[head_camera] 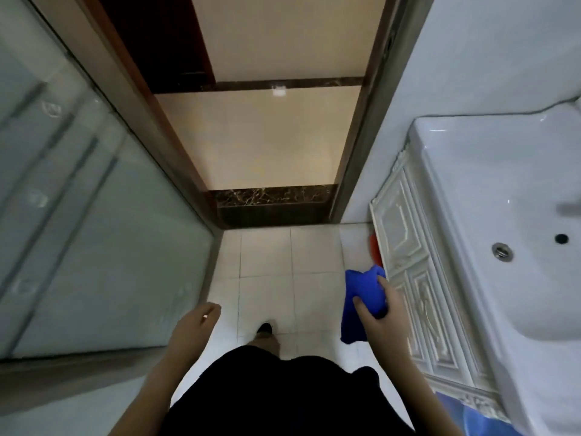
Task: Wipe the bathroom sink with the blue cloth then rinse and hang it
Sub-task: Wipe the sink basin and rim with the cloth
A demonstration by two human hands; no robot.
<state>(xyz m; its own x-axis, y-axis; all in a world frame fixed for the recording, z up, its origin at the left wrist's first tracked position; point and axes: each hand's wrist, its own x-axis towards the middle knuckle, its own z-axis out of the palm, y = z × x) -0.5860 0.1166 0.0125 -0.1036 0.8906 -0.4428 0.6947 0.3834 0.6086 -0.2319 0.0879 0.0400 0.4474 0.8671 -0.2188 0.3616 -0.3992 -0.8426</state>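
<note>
Head view showed us the white sink (pixel 471 190) along our right, apparently not yet wiped, its front edge above the panelled cabinet (pixel 408 262). The blue cloth (pixel 361 297) hung below that edge, just beside the cabinet door and over the floor tiles (pixel 267 256), bunched in our right hand (pixel 382 313), whose fingers curled round its upper part. Our left hand (pixel 196 322) hung loose, fingers relaxed, holding nothing. To wipe well, we judged we should lift the cloth over the front edge, spread it flat under the palm, and work from the rim inward toward the drain (pixel 502 251).
</note>
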